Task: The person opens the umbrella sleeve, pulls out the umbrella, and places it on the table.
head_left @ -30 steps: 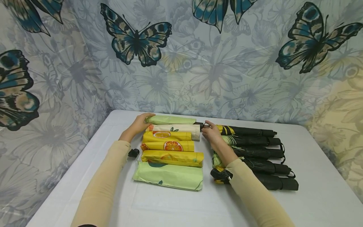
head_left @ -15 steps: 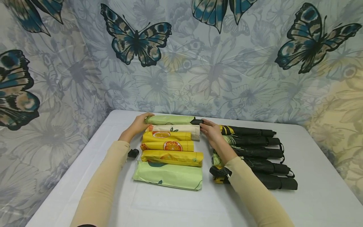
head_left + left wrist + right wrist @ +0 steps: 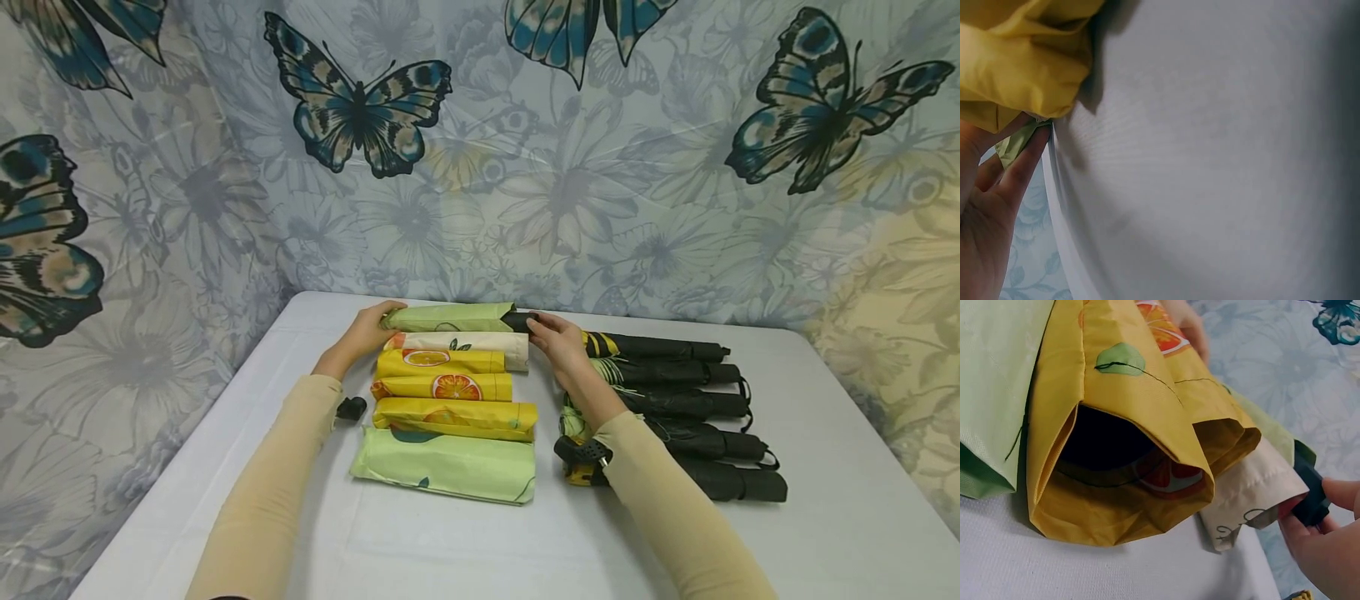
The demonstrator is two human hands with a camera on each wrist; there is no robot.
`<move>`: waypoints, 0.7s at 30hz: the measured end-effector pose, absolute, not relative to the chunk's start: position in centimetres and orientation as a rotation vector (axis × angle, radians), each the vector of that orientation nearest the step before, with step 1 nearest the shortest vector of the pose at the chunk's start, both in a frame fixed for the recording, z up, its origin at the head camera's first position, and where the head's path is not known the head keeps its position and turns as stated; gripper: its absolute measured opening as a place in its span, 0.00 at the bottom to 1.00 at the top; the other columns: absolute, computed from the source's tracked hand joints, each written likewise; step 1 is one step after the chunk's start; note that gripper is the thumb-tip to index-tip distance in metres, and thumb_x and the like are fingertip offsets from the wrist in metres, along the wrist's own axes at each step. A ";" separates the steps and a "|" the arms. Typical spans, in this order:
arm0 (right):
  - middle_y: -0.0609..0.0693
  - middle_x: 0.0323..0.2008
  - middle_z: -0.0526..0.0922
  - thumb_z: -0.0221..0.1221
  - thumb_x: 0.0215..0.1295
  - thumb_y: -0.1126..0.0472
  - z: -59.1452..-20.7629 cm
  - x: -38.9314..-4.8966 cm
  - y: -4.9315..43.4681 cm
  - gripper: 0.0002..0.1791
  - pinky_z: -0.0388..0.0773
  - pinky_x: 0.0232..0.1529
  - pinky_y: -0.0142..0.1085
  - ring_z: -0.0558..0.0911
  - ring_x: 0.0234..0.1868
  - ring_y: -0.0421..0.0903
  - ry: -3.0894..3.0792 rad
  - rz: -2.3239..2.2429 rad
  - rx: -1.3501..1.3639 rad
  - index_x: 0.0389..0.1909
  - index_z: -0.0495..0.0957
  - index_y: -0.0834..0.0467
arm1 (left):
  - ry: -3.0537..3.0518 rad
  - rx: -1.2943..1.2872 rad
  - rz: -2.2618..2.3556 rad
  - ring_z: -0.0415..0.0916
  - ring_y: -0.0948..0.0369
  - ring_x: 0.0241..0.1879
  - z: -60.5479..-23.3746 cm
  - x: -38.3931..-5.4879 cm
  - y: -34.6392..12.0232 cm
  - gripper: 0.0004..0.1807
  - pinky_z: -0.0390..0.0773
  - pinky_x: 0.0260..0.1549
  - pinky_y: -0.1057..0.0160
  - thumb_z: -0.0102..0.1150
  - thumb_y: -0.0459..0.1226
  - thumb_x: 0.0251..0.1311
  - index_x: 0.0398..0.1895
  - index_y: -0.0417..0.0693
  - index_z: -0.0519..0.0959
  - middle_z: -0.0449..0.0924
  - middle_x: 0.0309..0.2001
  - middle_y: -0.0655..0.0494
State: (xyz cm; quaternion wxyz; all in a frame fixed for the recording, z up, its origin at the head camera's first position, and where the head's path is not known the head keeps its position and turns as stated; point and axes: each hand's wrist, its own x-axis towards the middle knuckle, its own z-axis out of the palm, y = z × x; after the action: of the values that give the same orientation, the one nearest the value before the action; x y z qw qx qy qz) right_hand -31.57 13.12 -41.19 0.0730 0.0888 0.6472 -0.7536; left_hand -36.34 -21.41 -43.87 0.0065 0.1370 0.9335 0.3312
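Observation:
At the back of the table lies a light green umbrella sleeve point(image 3: 450, 317), with a black umbrella end point(image 3: 517, 321) sticking out of its right opening. My left hand point(image 3: 366, 327) holds the sleeve's far left end; in the left wrist view a bit of green fabric point(image 3: 1013, 147) shows between the fingers. Thumb and fingers of my right hand point(image 3: 558, 337) pinch the black end, seen closer in the right wrist view as a dark block point(image 3: 1314, 494). The rest of that umbrella is hidden inside the sleeve. Just in front lies a cream sleeve point(image 3: 480, 343) with a leaf print.
Several yellow sleeves point(image 3: 480, 387) with orange-slice prints lie in a column, then a wide green sleeve point(image 3: 450, 467) nearest me. To the right, several folded black umbrellas point(image 3: 697, 403) lie side by side, partly under my right forearm. A patterned cloth point(image 3: 480, 208) hangs behind the table point(image 3: 420, 550).
My right hand has shifted slightly left with the umbrella's black end, and the strap loop seen earlier is out of sight. The green sleeve's right opening has lifted and widened. The left hand has barely moved.

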 end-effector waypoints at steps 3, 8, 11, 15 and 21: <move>0.57 0.71 0.62 0.54 0.72 0.60 -41.1 -31.6 13.1 0.31 0.72 0.67 0.37 0.72 0.65 0.50 1.931 -2.271 0.285 0.73 0.58 0.62 | 2.918 0.430 1.036 0.66 0.41 0.67 -44.0 -36.4 -21.4 0.28 0.70 0.64 0.41 0.58 0.28 0.64 0.68 0.44 0.68 0.69 0.67 0.39; 0.59 0.72 0.61 0.52 0.73 0.60 -40.8 -31.5 13.5 0.32 0.74 0.66 0.37 0.74 0.65 0.53 1.938 -2.274 0.308 0.74 0.55 0.63 | 2.920 0.409 1.035 0.66 0.42 0.67 -44.2 -36.4 -21.6 0.26 0.69 0.66 0.43 0.58 0.28 0.64 0.66 0.43 0.71 0.70 0.66 0.39; 0.60 0.73 0.60 0.52 0.74 0.58 -40.7 -31.4 13.9 0.33 0.73 0.66 0.37 0.73 0.66 0.54 1.967 -2.258 0.312 0.75 0.53 0.62 | 2.926 0.407 1.029 0.66 0.42 0.67 -44.3 -36.4 -21.6 0.24 0.69 0.66 0.43 0.58 0.29 0.64 0.65 0.42 0.72 0.71 0.66 0.39; 0.58 0.74 0.58 0.51 0.74 0.57 -40.5 -31.3 14.4 0.33 0.73 0.66 0.36 0.73 0.66 0.53 1.988 -2.237 0.311 0.75 0.53 0.61 | 2.930 0.415 1.039 0.69 0.42 0.65 -44.3 -36.2 -21.7 0.22 0.72 0.62 0.43 0.57 0.29 0.65 0.63 0.42 0.74 0.72 0.64 0.38; 0.58 0.75 0.54 0.50 0.75 0.57 -40.2 -31.2 15.4 0.33 0.72 0.67 0.36 0.75 0.65 0.53 1.977 -2.259 0.323 0.75 0.52 0.62 | 2.937 0.414 1.049 0.72 0.44 0.61 -44.4 -36.3 -21.8 0.20 0.76 0.58 0.45 0.56 0.31 0.67 0.61 0.42 0.76 0.74 0.62 0.39</move>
State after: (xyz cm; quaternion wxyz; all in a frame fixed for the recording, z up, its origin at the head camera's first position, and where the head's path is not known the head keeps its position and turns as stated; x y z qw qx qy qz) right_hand -31.23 15.45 -40.21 0.0610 0.1067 0.6535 -0.7469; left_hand -36.25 -21.81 -44.45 -0.0025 0.1317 0.9335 0.3335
